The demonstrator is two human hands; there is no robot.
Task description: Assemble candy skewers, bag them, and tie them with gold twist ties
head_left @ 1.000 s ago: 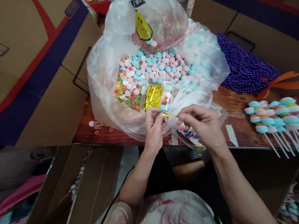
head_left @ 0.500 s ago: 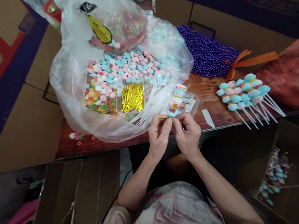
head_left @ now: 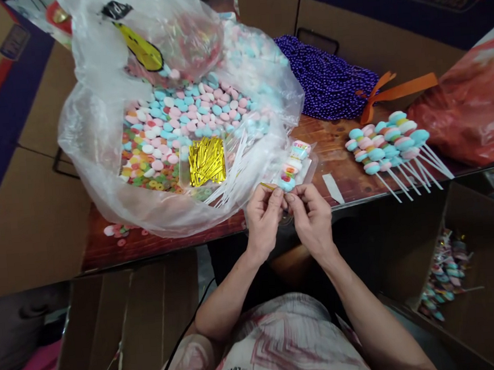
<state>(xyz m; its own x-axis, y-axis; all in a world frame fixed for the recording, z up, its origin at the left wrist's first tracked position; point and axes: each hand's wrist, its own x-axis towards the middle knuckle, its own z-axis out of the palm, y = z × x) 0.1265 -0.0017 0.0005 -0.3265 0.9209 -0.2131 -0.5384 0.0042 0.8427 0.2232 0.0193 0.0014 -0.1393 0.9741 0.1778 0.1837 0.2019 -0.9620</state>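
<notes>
At the table's front edge my left hand point(head_left: 263, 212) and my right hand point(head_left: 311, 211) meet, thumbs and fingertips pinched together. A gold twist tie point(head_left: 267, 186) pokes out of my left fingers. Just beyond my fingertips lies a wrapped marshmallow candy skewer point(head_left: 290, 167), with a printed label at its far end. My right fingers are closed at its near end, where the wrapper's neck is mostly hidden. To the left, a clear tub of gold twist ties point(head_left: 206, 161) rests beside a bundle of white sticks point(head_left: 234, 166).
A big plastic bag point(head_left: 96, 179) spreads out under loose pink, blue and white candies point(head_left: 198, 106). On the right lie several unwrapped candy skewers point(head_left: 387, 142), purple beads point(head_left: 324, 79) and a red bag point(head_left: 476, 110). Below, a carton point(head_left: 490, 291) holds wrapped skewers point(head_left: 445, 280).
The view has shifted slightly, so the table's contents sit further left. My fingers still pinch at the candy's near end, and the gold twist tie shows more clearly at my left hand.
</notes>
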